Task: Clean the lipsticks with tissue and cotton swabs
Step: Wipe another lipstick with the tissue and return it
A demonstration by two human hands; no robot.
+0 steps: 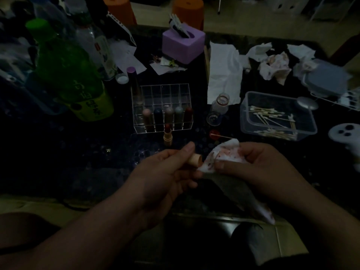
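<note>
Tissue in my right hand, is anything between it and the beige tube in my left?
Nothing visible. The right hand holds the stained tissue right against the end of the beige tube in the left hand.

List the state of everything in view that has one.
left hand: grips a beige lipstick cap
right hand: pinches a red-stained tissue at the cap's mouth
open lipstick: upright, red bullet exposed
organizer: five lipsticks standing in one row
swab box: lid off, swabs inside
used swab: lies outside the box
small bottle: upright, uncapped
crumpled tissues: stained, piled
</note>
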